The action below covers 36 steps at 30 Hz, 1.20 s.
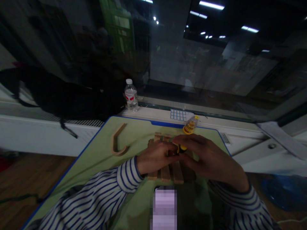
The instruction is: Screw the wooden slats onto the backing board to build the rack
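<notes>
A slatted wooden piece lies on the green mat in front of me. My left hand rests on its slats with fingers curled toward a small yellow-and-black tool. My right hand is closed over that tool from the right, so only a small part of it shows between the two hands. Both sleeves are striped.
A curved wooden part lies on the mat to the left. A yellow bottle lies at the mat's far edge, a water bottle stands on the white ledge by the window. A blurred patch sits near me.
</notes>
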Available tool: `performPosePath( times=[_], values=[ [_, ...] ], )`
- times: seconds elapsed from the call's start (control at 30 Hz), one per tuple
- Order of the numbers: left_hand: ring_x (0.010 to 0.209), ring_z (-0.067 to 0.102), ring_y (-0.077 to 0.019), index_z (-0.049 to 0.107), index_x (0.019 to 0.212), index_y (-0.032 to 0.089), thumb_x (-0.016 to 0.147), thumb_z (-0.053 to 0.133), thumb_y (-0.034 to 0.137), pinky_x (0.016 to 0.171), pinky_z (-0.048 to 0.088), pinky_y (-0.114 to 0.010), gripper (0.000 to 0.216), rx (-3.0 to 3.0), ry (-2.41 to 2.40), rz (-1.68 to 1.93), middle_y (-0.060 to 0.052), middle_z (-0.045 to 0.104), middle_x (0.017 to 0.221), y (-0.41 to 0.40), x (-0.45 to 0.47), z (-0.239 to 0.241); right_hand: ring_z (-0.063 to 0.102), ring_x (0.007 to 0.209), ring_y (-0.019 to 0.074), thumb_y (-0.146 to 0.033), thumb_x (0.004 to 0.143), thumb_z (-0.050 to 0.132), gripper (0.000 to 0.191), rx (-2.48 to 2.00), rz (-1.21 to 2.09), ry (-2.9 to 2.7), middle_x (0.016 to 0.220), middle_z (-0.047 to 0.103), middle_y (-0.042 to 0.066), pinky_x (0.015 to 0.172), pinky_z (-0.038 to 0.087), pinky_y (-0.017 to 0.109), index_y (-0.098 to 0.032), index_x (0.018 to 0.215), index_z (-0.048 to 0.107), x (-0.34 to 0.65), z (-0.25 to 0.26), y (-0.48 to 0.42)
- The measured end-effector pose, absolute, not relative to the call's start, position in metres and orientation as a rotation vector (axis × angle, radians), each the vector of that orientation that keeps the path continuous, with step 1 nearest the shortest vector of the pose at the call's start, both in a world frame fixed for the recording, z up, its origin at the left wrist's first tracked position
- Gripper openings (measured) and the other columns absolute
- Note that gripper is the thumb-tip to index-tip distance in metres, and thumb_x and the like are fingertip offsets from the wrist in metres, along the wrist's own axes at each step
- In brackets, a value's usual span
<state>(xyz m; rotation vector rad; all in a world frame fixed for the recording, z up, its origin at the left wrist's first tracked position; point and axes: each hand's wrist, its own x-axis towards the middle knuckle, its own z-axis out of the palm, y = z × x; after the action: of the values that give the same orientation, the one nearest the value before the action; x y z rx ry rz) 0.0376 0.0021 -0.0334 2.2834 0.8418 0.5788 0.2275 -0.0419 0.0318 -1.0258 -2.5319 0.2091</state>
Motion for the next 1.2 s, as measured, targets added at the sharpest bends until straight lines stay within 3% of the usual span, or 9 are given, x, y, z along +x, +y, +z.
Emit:
performPosePath(
  times=[0.17, 0.27, 0.43, 0.77, 1.03, 1.2],
  values=[
    [0.066, 0.060, -0.0129, 0.067, 0.092, 0.015, 0.090, 0.054, 0.035, 0.061, 0.041, -0.024, 0.023, 2.262, 0.763, 0.581, -0.002, 0.068, 0.076, 0.0025, 0.0376, -0.0342, 0.062, 0.103, 0.0191, -0.014, 0.086, 0.054, 0.036, -1.022, 0.192, -2.544, 0.115, 0.067, 0.005, 0.089, 0.049, 0.037, -0.021, 0.122, 0.056, 0.2282, 0.0315, -0.0408],
    [0.068, 0.061, -0.0128, 0.067, 0.087, 0.014, 0.089, 0.054, 0.030, 0.062, 0.042, -0.024, 0.021, 2.267, 0.742, 0.589, -0.003, 0.068, 0.078, 0.0023, 0.0377, -0.0344, 0.063, 0.099, 0.0201, -0.020, 0.089, 0.052, 0.030, -1.060, 0.158, -2.540, 0.111, 0.069, 0.006, 0.086, 0.050, 0.038, -0.020, 0.119, 0.058, 0.2286, 0.0324, -0.0408],
    [0.073, 0.062, -0.0134, 0.067, 0.095, 0.016, 0.089, 0.053, 0.024, 0.066, 0.045, -0.025, 0.018, 2.259, 0.712, 0.546, -0.003, 0.069, 0.082, 0.0024, 0.0376, -0.0337, 0.064, 0.094, 0.0220, -0.030, 0.092, 0.050, 0.024, -1.111, 0.115, -2.549, 0.107, 0.070, 0.008, 0.082, 0.051, 0.038, -0.019, 0.110, 0.062, 0.2285, 0.0332, -0.0418],
    [0.079, 0.063, -0.0150, 0.066, 0.101, 0.016, 0.088, 0.052, 0.022, 0.072, 0.047, -0.027, 0.020, 2.269, 0.705, 0.508, -0.004, 0.069, 0.089, 0.0025, 0.0372, -0.0322, 0.064, 0.092, 0.0230, -0.034, 0.092, 0.050, 0.026, -1.157, 0.080, -2.550, 0.101, 0.070, 0.008, 0.080, 0.049, 0.037, -0.018, 0.107, 0.062, 0.2275, 0.0330, -0.0386],
    [0.074, 0.062, -0.0136, 0.066, 0.099, 0.016, 0.088, 0.050, 0.022, 0.068, 0.046, -0.025, 0.020, 2.266, 0.715, 0.470, -0.004, 0.069, 0.087, 0.0020, 0.0373, -0.0312, 0.063, 0.081, 0.0212, -0.041, 0.093, 0.046, 0.030, -1.183, 0.086, -2.535, 0.086, 0.069, 0.007, 0.072, 0.047, 0.034, -0.016, 0.099, 0.063, 0.2229, 0.0357, -0.0391],
    [0.073, 0.062, -0.0135, 0.067, 0.096, 0.017, 0.088, 0.051, 0.023, 0.066, 0.044, -0.025, 0.019, 2.270, 0.755, 0.463, -0.003, 0.069, 0.085, 0.0011, 0.0373, -0.0301, 0.063, 0.083, 0.0216, -0.043, 0.092, 0.047, 0.033, -1.185, 0.075, -2.517, 0.091, 0.069, 0.009, 0.074, 0.046, 0.035, -0.016, 0.102, 0.062, 0.2218, 0.0338, -0.0376]
  ],
)
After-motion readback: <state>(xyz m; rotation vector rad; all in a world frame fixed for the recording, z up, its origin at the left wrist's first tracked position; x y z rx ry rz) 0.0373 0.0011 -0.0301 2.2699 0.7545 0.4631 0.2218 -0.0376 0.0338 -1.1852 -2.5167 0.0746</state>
